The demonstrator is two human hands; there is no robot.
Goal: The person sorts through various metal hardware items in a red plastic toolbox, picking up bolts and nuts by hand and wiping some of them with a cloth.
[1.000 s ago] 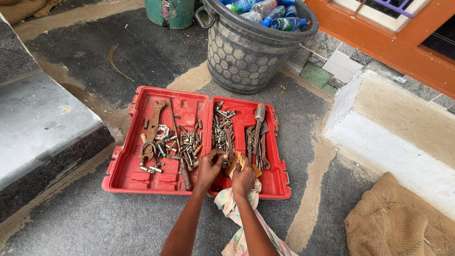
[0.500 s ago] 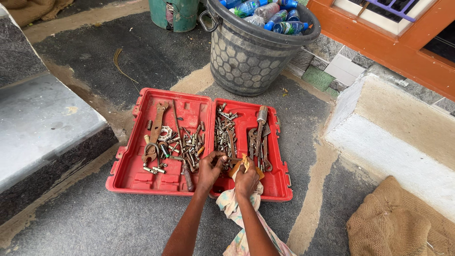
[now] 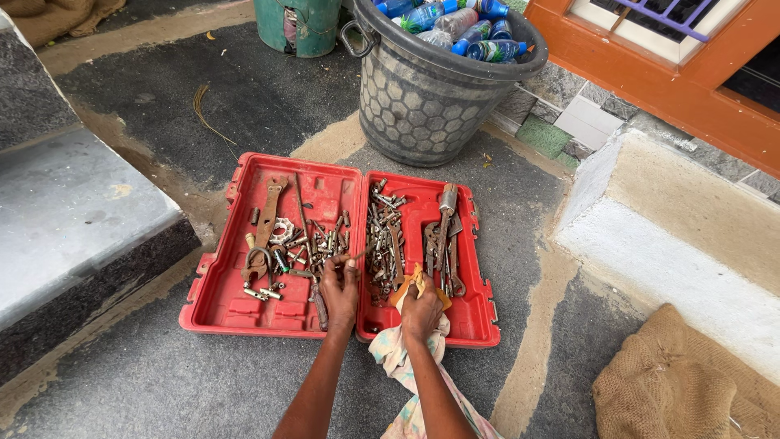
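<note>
An open red tool case [image 3: 213, 309] lies on the floor. Its left half holds a rusty wrench [image 3: 267, 213], nuts and several small bits. Its right half holds a pile of metal bits [image 3: 382, 232] and rusty pliers and spanners [image 3: 443, 240]. My left hand [image 3: 340, 289] is over the near edge of the left half, by the hinge, and pinches a thin rusty metal piece [image 3: 359, 255] that points up and right. Over the near edge of the right half, my right hand [image 3: 421, 310] grips a cloth [image 3: 396, 358], whose orange part [image 3: 417, 281] bunches above the fingers.
A grey bucket [image 3: 431, 97] full of plastic bottles [image 3: 479, 50] stands behind the case, with a green container [image 3: 296, 23] to its left. A dark stone step [image 3: 73, 211] is at the left. A pale concrete ledge [image 3: 674, 244] and a burlap sack [image 3: 682, 382] are at the right.
My left hand has moved left, from the bit pile in the right half to the left half, now pinching a thin metal piece. My right hand has stayed on the cloth.
</note>
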